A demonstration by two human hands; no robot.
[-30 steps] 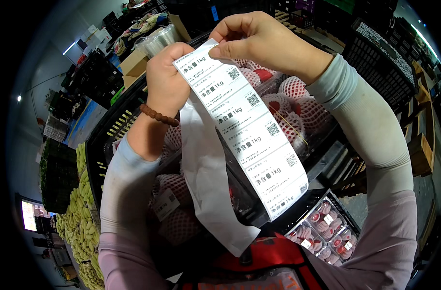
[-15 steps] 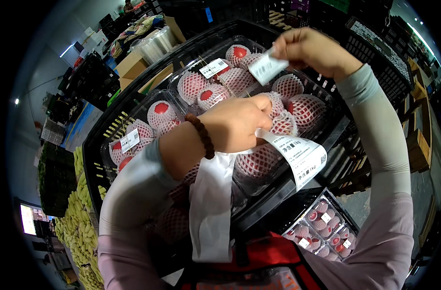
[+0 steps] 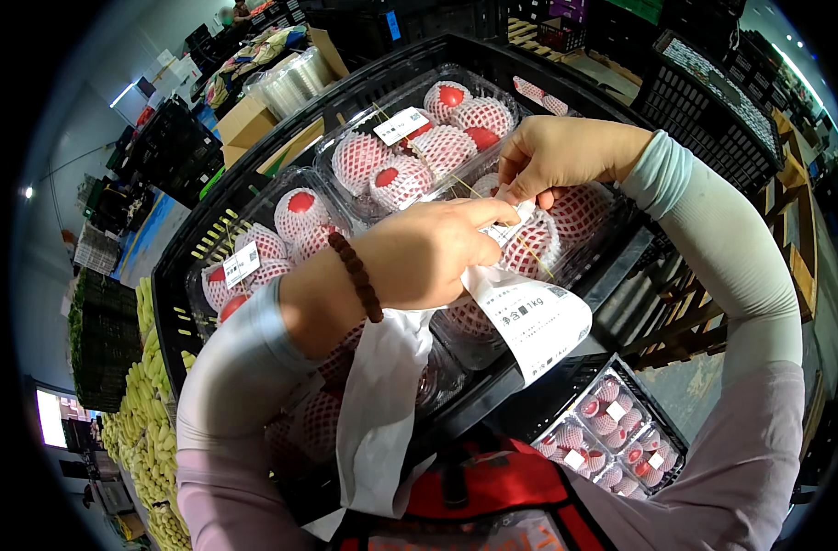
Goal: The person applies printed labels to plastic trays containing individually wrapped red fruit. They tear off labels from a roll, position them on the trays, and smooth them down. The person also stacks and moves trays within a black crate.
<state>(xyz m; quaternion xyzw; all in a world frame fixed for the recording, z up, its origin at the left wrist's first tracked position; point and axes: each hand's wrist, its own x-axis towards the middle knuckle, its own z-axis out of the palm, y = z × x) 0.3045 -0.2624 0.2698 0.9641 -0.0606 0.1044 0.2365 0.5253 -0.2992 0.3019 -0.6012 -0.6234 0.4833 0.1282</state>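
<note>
My left hand (image 3: 424,253), with a brown bead bracelet at its wrist, is closed on a strip of white printed labels (image 3: 534,321). One end of the strip curls out to the right, and its other part hangs down toward my red apron. My right hand (image 3: 566,156) pinches a single white label (image 3: 513,225) against the top of a clear plastic box, its fingers touching those of my left hand. Inside that box lie red round fruits (image 3: 580,216) in white foam nets. Two labelled boxes (image 3: 402,127) (image 3: 242,266) of the same fruit sit alongside in the black crate (image 3: 612,275).
Lower right, another black crate holds labelled fruit boxes (image 3: 612,418). Long pale-green vegetables (image 3: 143,432) are heaped at the left. Behind stand cardboard boxes (image 3: 246,119) and stacked clear containers (image 3: 295,78). Black crates (image 3: 708,101) and wooden pallets (image 3: 796,266) line the right.
My right hand has come down and left with the single label, from above the box onto its top, meeting my left hand. The label strip has shifted slightly left and downward.
</note>
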